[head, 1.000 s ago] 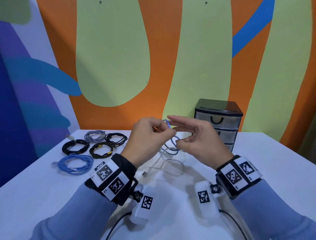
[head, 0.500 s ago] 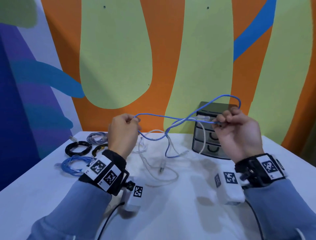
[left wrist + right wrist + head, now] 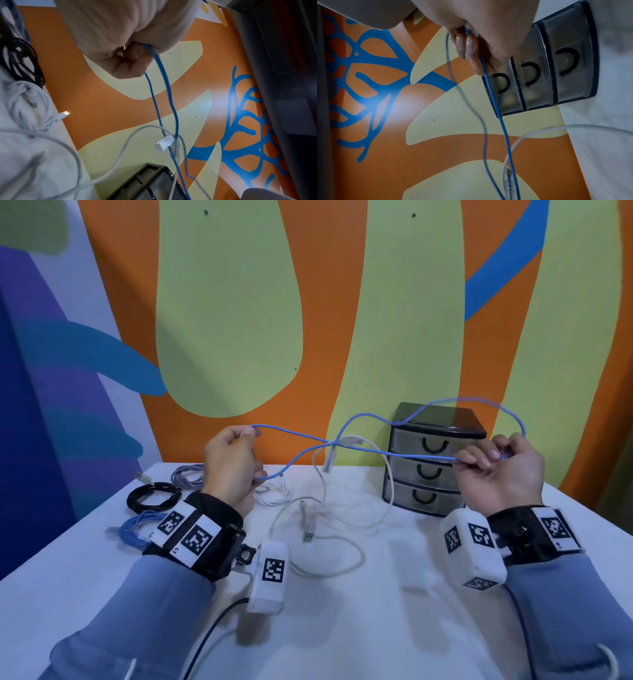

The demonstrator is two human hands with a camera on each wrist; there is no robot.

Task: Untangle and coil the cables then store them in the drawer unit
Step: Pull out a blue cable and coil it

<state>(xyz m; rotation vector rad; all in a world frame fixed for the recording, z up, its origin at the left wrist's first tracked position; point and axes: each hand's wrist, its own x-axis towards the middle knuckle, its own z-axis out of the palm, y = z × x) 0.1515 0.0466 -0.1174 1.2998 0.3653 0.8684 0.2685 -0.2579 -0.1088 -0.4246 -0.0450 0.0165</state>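
Blue cable [image 3: 373, 453] hangs stretched in the air between both hands above the white table [image 3: 376, 628], a white cable [image 3: 342, 508] looped over its crossing. The left hand [image 3: 229, 470] pinches one end; the right hand [image 3: 500, 470] curls round the other. The drawer unit [image 3: 431, 460] stands near the back edge, its three drawers closed, contents unclear. Coiled cables [image 3: 154, 498] lie at the table's left edge.

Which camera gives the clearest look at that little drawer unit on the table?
The right wrist view: the drawer unit appears large, with all three drawer fronts and handles visible, closed. The head view shows the whole unit smaller, partly behind the right hand and the blue cable. The left wrist view catches only a blurred corner.
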